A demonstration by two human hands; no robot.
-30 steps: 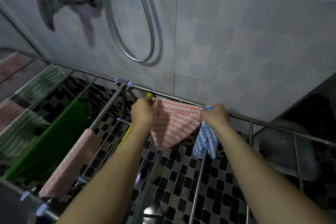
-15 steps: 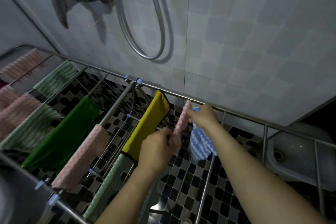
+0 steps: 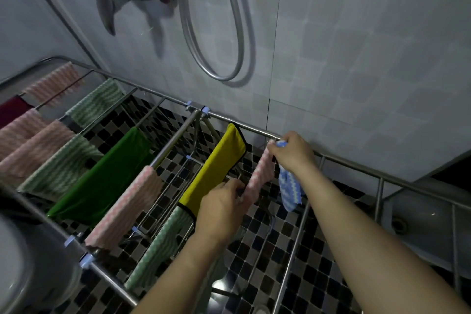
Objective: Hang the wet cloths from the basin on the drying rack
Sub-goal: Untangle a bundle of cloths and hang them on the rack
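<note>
My left hand point(image 3: 224, 201): pinching pink cloth point(image 3: 260, 176), near end
My right hand point(image 3: 293, 153): gripping far end plus blue cloth point(image 3: 290, 186)
Pink cloth: above rack point(image 3: 175, 137), 3 o'clock of yellow cloth point(image 3: 219, 166)
Feel: probably wet, limp, light; grab ends

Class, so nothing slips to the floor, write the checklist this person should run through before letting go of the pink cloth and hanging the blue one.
1. Both ends of pink cloth gripped, left hand and right hand: ok.
2. Rod under pink cloth: cannot tell, hidden beneath it.
3. Grip on blue cloth, hanging from right hand: ok.
4. Free bare rod for blue cloth: ok.
5. Gap between pink cloth and yellow cloth: ok.
</note>
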